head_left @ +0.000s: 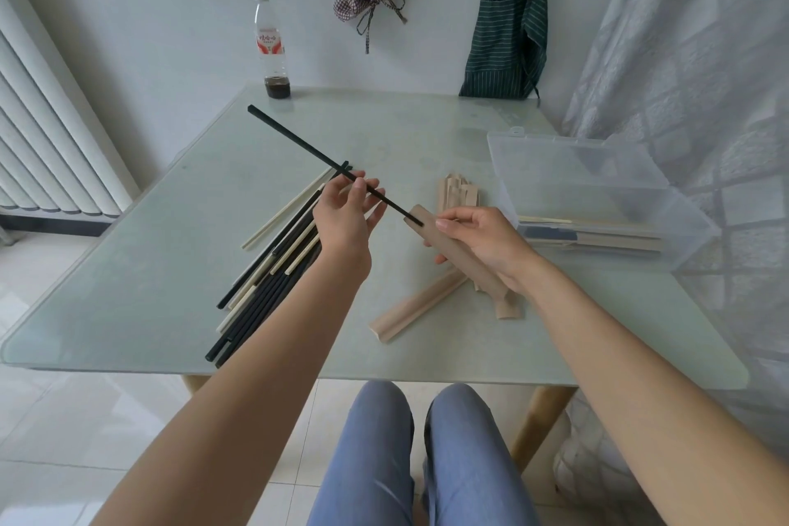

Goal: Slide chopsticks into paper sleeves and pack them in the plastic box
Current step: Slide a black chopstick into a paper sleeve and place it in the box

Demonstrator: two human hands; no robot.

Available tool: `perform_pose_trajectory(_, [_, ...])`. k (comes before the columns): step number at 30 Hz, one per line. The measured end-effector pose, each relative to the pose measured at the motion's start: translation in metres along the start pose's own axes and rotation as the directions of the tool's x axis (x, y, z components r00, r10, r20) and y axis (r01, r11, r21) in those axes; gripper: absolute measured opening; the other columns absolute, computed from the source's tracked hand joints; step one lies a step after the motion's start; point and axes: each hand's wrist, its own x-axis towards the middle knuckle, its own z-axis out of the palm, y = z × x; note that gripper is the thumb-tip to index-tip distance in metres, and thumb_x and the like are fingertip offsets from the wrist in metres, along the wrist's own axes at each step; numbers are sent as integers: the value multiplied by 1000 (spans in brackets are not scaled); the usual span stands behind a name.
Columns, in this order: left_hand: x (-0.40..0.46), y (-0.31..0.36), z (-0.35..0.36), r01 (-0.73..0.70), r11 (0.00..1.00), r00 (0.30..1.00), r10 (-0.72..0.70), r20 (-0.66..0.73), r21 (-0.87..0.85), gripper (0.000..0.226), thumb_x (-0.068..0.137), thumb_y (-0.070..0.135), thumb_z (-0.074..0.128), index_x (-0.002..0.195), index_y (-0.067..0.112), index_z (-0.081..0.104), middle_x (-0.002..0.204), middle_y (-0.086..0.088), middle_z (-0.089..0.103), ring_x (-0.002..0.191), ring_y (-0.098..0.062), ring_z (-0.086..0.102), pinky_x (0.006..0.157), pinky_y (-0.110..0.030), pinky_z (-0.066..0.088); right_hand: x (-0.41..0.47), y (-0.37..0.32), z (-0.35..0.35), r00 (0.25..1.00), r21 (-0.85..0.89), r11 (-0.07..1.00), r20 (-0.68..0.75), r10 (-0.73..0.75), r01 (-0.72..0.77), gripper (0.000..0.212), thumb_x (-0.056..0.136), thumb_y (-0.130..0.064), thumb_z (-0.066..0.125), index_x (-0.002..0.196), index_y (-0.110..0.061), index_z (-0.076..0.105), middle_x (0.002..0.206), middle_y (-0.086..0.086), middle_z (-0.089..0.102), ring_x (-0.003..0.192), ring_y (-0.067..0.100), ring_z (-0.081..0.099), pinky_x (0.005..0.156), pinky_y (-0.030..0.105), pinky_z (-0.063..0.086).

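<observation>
Above the pale glass table [170,269], the left hand [346,218] pinched one thin, square-ended black chopstick [299,143] between thumb and fingertips, its narrow tip touching the mouth of a tan paper sleeve [461,254]. The right hand [482,243] gripped that sleeve, fingers curled round it, thumb on top. The sleeve was flat, matte and long. A loose pile of chopsticks [273,269], black and pale wood mixed, lay on the table under the left forearm; the count could not be told. More empty sleeves [459,192] were stacked beyond the right hand, and one curled sleeve [414,307] lay nearer. At the right stood one clear plastic box [597,192], lid open, with several filled sleeves [597,237] inside. One plastic bottle [271,47] stood at the far edge.
</observation>
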Motion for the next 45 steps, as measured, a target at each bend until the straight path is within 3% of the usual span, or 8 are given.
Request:
perform_pose_trajectory(5, [-2,-2,0,-14,1000,1000,14,22,11,11,98,8,47,95,12,57,83,0,63,77,-13,64,63,-20,53,1,-1,1,1000,46,999,23,-12,11,15,94,-11,54,88,-17,67,73,-4,73,60,12,68,66,22,50])
perform_pose_trajectory(15, [-2,-1,0,-19,1000,999,19,50,-8,14,98,7,46,92,13,57,83,-2,62,79,-15,65,67,-22,53,-1,-1,0,999,64,998,31,8,-10,18,95,-12,51,91,-13,69,81,2,74,69,19,70,84,37,51])
perform_pose_trajectory(21, [-3,-1,-1,-25,1000,995,23,94,18,13,98,8,46,94,12,58,85,-2,63,78,-14,64,67,-22,53,-1,-4,2,1000,38,999,16,-6,5,18,95,-9,50,93,-10,69,86,5,73,68,19,69,88,37,50])
perform_pose_trajectory(28, [-5,1,0,-54,998,994,51,93,34,16,98,7,45,94,14,58,86,-2,63,79,-13,65,70,-23,54,-3,-7,3,1000,28,999,0,-20,20,21,95,-9,52,87,-15,70,79,0,74,68,19,69,90,40,49])
perform_pose_trajectory(33, [-5,-1,0,-113,992,991,108,84,51,17,98,7,44,92,14,58,84,-2,63,78,-13,64,68,-22,54,-5,-8,4,1000,12,1000,-1,-27,27,20,95,-11,51,88,-15,70,81,-1,74,68,17,70,83,33,50])
perform_pose_trajectory(36, [-7,-3,1,-89,995,994,87,59,33,14,99,8,42,95,13,55,84,-1,62,79,-12,63,68,-22,53,-5,-8,4,999,3,1000,-17,-30,30,17,94,-11,54,89,-13,70,80,-1,74,65,15,70,77,29,50])
perform_pose_trajectory(40, [-10,-6,2,-38,998,998,35,59,50,9,98,8,43,105,12,46,83,-4,63,77,-14,64,67,-23,55,-4,-7,6,999,35,999,-42,-18,19,13,91,-9,58,86,-12,70,72,-2,74,61,16,69,81,33,51])
perform_pose_trajectory(45, [-13,-6,-1,-109,989,988,98,116,97,28,89,-3,56,109,10,44,85,-11,60,73,-14,64,71,-25,57,-4,-9,5,998,63,998,-61,-17,20,13,86,-4,63,97,2,68,75,4,72,59,16,68,75,27,55])
